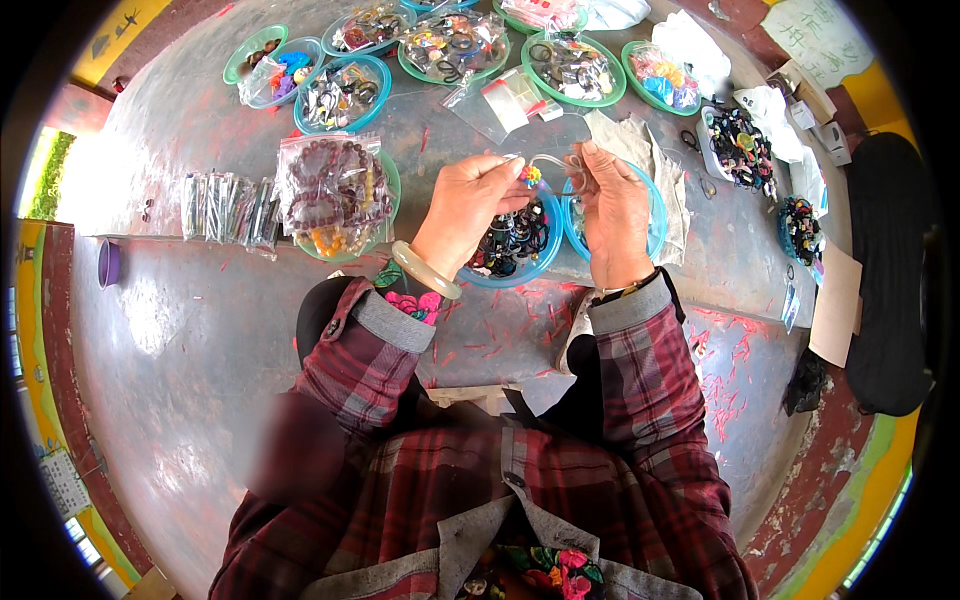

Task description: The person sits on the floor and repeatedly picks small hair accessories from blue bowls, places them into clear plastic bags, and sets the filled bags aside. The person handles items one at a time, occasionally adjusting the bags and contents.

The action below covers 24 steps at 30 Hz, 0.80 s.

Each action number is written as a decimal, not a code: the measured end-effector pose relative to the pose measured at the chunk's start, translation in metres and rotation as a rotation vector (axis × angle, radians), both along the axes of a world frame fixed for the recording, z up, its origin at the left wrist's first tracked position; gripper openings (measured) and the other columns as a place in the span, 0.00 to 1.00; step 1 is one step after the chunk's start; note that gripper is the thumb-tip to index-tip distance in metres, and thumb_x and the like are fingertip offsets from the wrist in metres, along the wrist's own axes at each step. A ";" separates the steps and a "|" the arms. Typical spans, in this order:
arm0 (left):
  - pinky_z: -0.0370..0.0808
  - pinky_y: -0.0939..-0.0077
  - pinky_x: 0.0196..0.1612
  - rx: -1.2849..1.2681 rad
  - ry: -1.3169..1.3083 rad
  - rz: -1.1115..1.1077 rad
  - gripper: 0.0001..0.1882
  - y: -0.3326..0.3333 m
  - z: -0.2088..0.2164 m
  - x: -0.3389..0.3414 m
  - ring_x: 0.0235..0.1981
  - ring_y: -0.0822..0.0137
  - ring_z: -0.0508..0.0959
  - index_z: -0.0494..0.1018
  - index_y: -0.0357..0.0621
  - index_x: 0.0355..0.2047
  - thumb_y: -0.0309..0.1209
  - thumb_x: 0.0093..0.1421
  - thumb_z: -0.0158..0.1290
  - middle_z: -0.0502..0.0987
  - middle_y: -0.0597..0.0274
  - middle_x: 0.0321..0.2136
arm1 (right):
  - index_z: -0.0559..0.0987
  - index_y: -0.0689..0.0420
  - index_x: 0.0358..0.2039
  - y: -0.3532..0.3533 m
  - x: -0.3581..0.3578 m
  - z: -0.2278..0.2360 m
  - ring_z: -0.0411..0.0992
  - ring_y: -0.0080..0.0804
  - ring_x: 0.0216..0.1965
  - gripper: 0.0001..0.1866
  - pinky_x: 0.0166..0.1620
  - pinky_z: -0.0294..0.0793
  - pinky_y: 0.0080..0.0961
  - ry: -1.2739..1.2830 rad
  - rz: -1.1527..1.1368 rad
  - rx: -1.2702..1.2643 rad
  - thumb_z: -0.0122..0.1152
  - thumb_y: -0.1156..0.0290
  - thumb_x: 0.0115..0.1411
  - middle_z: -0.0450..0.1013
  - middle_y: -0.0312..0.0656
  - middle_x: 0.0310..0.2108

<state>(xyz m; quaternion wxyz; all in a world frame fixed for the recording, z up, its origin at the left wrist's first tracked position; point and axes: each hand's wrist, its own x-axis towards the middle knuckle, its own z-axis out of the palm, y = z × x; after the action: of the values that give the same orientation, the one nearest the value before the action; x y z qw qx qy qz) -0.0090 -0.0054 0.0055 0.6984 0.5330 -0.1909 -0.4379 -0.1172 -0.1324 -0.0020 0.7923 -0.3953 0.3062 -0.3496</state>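
Between my two hands stretches a pale, thin cord [547, 158], curved into a loop, with a small yellow, pink and blue flower charm [530, 176] on it. The fingertips of my left hand [470, 198] pinch it beside the charm; a pale bangle circles that wrist. My right hand [613, 215] pinches the other side, its fingers closed. Below my left hand stands a blue bowl [548, 255] of dark hair ties with colourful charms [505, 240]. Another blue bowl [660, 215] is partly hidden behind my right hand.
A green bowl [393, 215] bears bagged bead bracelets [335, 185]; packets of thin dark sticks [230, 208] lie beside it. Several bowls of small trinkets line the far side. A grey cloth [640, 145] lies behind my right hand. Red scraps [725, 370] litter the lower floor.
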 end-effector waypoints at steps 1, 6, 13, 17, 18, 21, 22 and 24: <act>0.75 0.73 0.41 -0.007 -0.003 0.002 0.13 0.000 -0.001 0.000 0.34 0.63 0.78 0.71 0.29 0.36 0.31 0.61 0.47 0.75 0.51 0.33 | 0.77 0.63 0.31 0.000 0.000 0.000 0.71 0.26 0.29 0.08 0.35 0.68 0.20 -0.010 -0.013 -0.003 0.61 0.71 0.53 0.75 0.40 0.28; 0.76 0.73 0.41 -0.034 0.026 0.002 0.12 -0.001 -0.006 0.001 0.35 0.63 0.78 0.71 0.30 0.36 0.30 0.60 0.48 0.75 0.52 0.33 | 0.78 0.63 0.29 0.004 0.000 0.007 0.71 0.25 0.28 0.08 0.34 0.69 0.20 -0.023 -0.055 -0.012 0.62 0.72 0.51 0.75 0.40 0.26; 0.76 0.77 0.39 -0.090 0.187 -0.032 0.11 0.000 -0.002 0.000 0.33 0.67 0.77 0.72 0.32 0.37 0.29 0.59 0.49 0.76 0.56 0.33 | 0.78 0.61 0.31 0.007 0.000 0.008 0.71 0.24 0.30 0.08 0.35 0.67 0.20 -0.016 0.000 -0.058 0.60 0.71 0.54 0.75 0.38 0.28; 0.76 0.81 0.37 -0.039 0.205 -0.054 0.10 0.001 -0.004 0.002 0.33 0.69 0.76 0.72 0.32 0.37 0.27 0.58 0.50 0.76 0.57 0.34 | 0.78 0.61 0.30 0.008 0.001 0.007 0.72 0.25 0.31 0.07 0.36 0.68 0.20 0.021 0.015 -0.067 0.60 0.70 0.53 0.75 0.38 0.29; 0.76 0.81 0.36 -0.030 0.214 -0.054 0.10 0.001 -0.005 0.002 0.33 0.69 0.76 0.72 0.32 0.37 0.27 0.58 0.50 0.76 0.56 0.34 | 0.78 0.61 0.30 0.007 0.001 0.006 0.72 0.25 0.31 0.07 0.36 0.68 0.20 0.039 0.016 -0.070 0.60 0.70 0.53 0.75 0.38 0.29; 0.76 0.80 0.38 -0.055 0.249 -0.050 0.10 0.001 -0.006 0.003 0.34 0.68 0.76 0.71 0.30 0.36 0.25 0.57 0.51 0.75 0.55 0.34 | 0.78 0.61 0.30 0.008 0.002 0.002 0.73 0.25 0.31 0.07 0.36 0.68 0.20 -0.014 0.013 -0.063 0.60 0.70 0.53 0.75 0.38 0.29; 0.76 0.79 0.38 -0.055 0.260 -0.044 0.10 0.001 -0.006 0.003 0.34 0.67 0.76 0.71 0.29 0.36 0.25 0.57 0.51 0.75 0.54 0.34 | 0.78 0.61 0.30 0.008 0.002 0.003 0.73 0.26 0.31 0.07 0.36 0.68 0.20 -0.008 0.019 -0.062 0.60 0.70 0.53 0.75 0.38 0.29; 0.76 0.77 0.40 -0.057 0.281 -0.031 0.10 0.001 -0.005 0.003 0.35 0.65 0.77 0.71 0.28 0.36 0.24 0.57 0.51 0.75 0.52 0.34 | 0.78 0.61 0.30 0.009 0.001 0.004 0.73 0.26 0.31 0.07 0.36 0.68 0.21 0.005 0.028 -0.062 0.60 0.71 0.53 0.75 0.38 0.28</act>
<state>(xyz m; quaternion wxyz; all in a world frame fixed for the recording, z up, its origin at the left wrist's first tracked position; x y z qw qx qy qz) -0.0059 -0.0047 0.0002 0.7261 0.4433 -0.1120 -0.5134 -0.1159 -0.1237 0.0016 0.7836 -0.4249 0.2915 -0.3470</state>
